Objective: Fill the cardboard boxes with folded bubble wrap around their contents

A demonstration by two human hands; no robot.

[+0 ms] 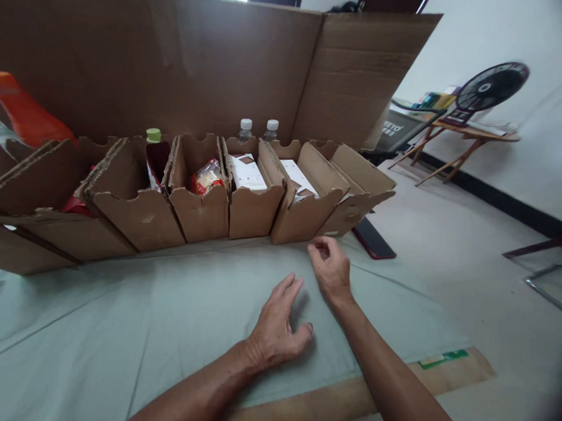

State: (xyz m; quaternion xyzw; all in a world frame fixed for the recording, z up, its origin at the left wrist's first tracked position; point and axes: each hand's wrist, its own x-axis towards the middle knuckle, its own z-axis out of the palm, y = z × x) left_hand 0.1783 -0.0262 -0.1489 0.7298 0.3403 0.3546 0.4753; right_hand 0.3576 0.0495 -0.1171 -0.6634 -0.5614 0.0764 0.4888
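My left hand [280, 327] hovers over the pale green cloth [196, 303], thumb and fingers spread, with nothing in it. To its right, my right hand [332, 267] is at the foot of the cardboard bins. Its fingers curl toward the thumb in a loose ring, and no object shows between them. The nearest bin [294, 225] holds a white box [298, 177]. In the bin to its left [250, 215] is another white box [247, 172]. Farther left, a bin [201, 218] contains a clear and red food packet [207, 176].
Behind the bins rises a tall cardboard panel [235, 62]. An orange bottle [31, 113] and a green-capped bottle [153, 135] stick up at left. Two white-capped bottles [245, 127] stand behind. A dark phone [374, 238] lies at right; beyond are a fan [484, 88] and wooden stand [475, 134].
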